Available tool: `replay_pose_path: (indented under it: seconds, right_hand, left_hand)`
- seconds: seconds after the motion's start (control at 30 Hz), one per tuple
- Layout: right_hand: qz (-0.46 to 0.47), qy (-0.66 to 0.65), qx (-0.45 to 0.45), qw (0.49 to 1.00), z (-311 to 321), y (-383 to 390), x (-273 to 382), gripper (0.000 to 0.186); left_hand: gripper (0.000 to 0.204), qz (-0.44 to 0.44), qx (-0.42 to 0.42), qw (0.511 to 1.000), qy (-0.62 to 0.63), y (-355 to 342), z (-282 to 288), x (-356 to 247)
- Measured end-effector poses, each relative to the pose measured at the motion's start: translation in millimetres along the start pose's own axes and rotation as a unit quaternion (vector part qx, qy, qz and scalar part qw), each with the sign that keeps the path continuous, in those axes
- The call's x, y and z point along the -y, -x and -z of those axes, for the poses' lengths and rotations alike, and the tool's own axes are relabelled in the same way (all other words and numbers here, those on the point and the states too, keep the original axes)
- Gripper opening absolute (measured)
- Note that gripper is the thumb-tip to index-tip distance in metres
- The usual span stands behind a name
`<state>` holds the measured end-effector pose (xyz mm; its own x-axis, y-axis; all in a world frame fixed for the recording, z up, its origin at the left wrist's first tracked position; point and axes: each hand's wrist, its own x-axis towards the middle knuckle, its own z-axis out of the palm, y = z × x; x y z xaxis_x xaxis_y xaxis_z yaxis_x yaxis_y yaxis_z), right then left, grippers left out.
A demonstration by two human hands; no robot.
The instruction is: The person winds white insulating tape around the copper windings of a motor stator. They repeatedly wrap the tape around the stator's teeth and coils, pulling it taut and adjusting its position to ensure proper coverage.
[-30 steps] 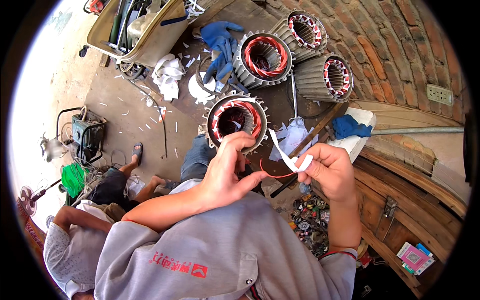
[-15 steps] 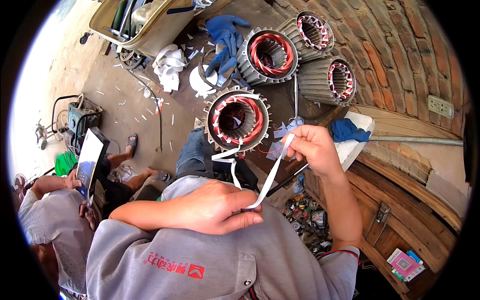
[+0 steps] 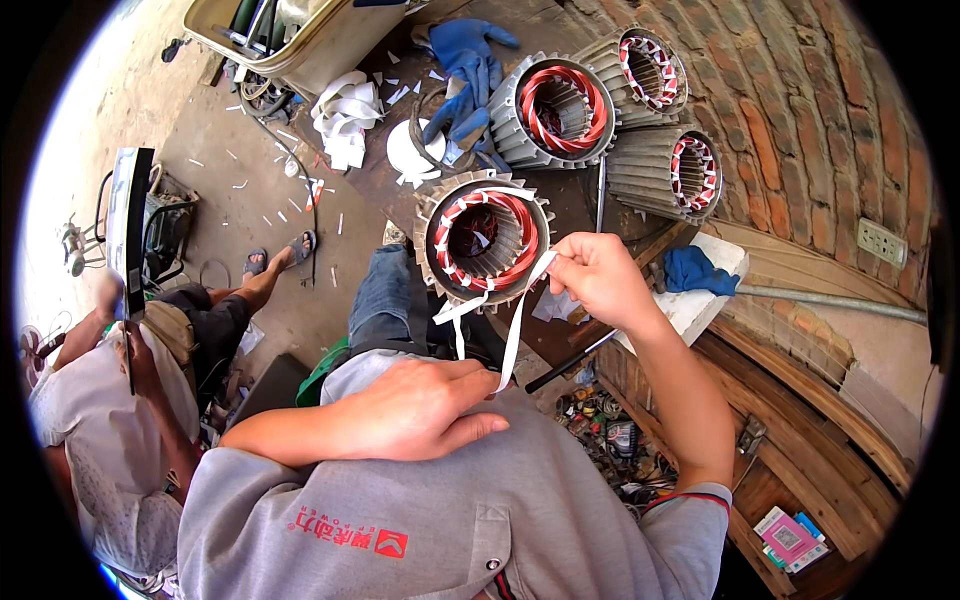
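A finned metal motor stator (image 3: 424,250) stands upright in front of me, its red winding ring (image 3: 523,258) partly wrapped in white lacing. White cloth tape (image 3: 513,345) runs from the front of this ring in loose lengths. Close by the stator's right front side, my right hand (image 3: 603,280) pinches the tape between thumb and fingers. Against my shirt, my left hand (image 3: 430,408) is curled with a lower stretch of the tape at its fingers; the exact grip is hidden.
Several more stators (image 3: 552,110) stand or lie behind. Blue gloves (image 3: 465,70), a heap of white tape (image 3: 347,115) and a bin of tools (image 3: 330,45) are at the far side. A brick wall (image 3: 780,150) rises right. A seated person (image 3: 110,420) is at left.
My right hand has moved left toward the stator, bringing the tape end nearer the winding. My left hand has hardly moved. The view has shifted slightly, and the seated person's panel has turned edge-on.
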<state>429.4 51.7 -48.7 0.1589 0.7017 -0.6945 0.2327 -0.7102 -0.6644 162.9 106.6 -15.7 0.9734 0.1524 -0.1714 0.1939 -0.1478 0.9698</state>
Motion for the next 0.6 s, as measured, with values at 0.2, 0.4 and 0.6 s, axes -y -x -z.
replay_pose_path:
  seconds: [0.2, 0.4, 0.6]
  right_hand:
    - [0.253, 0.203, -0.061, 0.944, -12.4, 15.7, 13.7, 0.01]
    - [0.26, 0.294, -0.071, 0.917, -17.9, 23.7, 19.4, 0.012]
    - [-0.028, 0.148, 0.068, 0.986, 8.9, -17.7, 26.9, 0.021]
  left_hand:
    - [0.043, 0.055, 0.004, 0.986, -0.156, 9.7, 37.5, -20.4]
    - [0.031, 0.043, -0.042, 0.977, -0.204, -2.5, 66.0, -15.3]
    - [0.023, 0.045, -0.159, 0.979, -0.121, -39.1, 51.8, 3.7]
